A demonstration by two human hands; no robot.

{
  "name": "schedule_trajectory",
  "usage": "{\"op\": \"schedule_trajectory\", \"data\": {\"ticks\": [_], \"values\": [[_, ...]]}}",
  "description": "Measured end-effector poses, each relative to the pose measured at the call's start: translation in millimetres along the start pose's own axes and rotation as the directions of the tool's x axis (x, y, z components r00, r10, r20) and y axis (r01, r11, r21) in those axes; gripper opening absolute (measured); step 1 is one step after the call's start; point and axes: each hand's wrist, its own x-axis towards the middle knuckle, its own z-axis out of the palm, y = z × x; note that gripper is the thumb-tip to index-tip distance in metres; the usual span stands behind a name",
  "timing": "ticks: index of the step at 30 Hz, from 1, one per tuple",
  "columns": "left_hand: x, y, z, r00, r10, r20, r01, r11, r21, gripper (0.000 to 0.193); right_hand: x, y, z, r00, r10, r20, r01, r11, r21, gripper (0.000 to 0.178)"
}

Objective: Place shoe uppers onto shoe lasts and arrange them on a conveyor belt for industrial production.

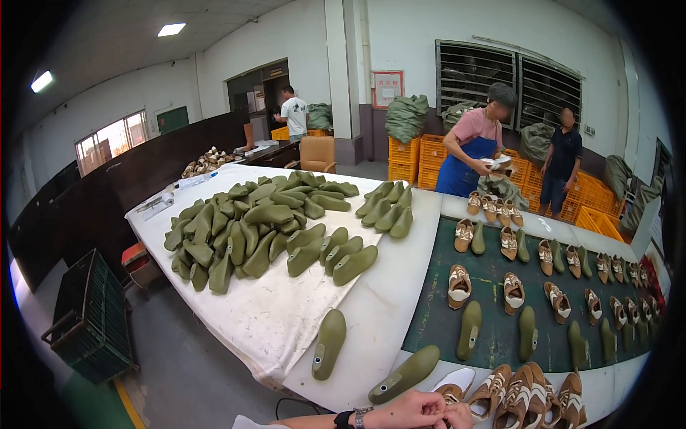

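Note:
At the bottom edge my left hand, with a watch and a black band at its wrist, meets my right hand. Fingers on both are drawn together in a pinch; whatever lies between them is too small or hidden to make out. Just beyond is a brown and white shoe, partly covered by my hands, with a white insole-like piece by it. A green shoe last lies left of the shoe, and another last rests farther left. Several brown and white sneakers stand in a row to the right.
A big heap of green lasts covers part of the white table. On the right, a dark green conveyor belt carries shoes and lasts in rows. Across it a co-worker in a blue apron holds a shoe. A green cart stands left.

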Motion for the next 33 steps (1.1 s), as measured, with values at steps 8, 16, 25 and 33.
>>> {"op": "schedule_trajectory", "data": {"ticks": [8,16,25,33], "values": [[-1.5,-34.1,-14.0,0.918,-0.275,0.285,0.380,0.816,-0.435,0.018,-1.9,-7.1,-4.9,0.999,-0.036,0.014,0.038,0.994,-0.099,0.004],[4.9,-24.9,-6.9,0.983,-0.064,0.175,0.111,0.954,-0.278,0.016,4.4,1.7,-4.1,0.992,-0.026,-0.123,0.000,0.979,-0.206,0.004],[-8.3,-17.2,9.6,0.945,0.326,0.016,-0.272,0.761,0.588,0.040,-0.1,-0.9,8.3,0.987,-0.059,-0.152,0.016,0.962,-0.271,0.012],[-3.7,-37.7,0.1,0.968,0.241,-0.065,-0.149,0.768,0.623,0.024,3.7,17.3,21.5,0.988,0.005,-0.156,-0.053,0.951,-0.305,0.036]]}}
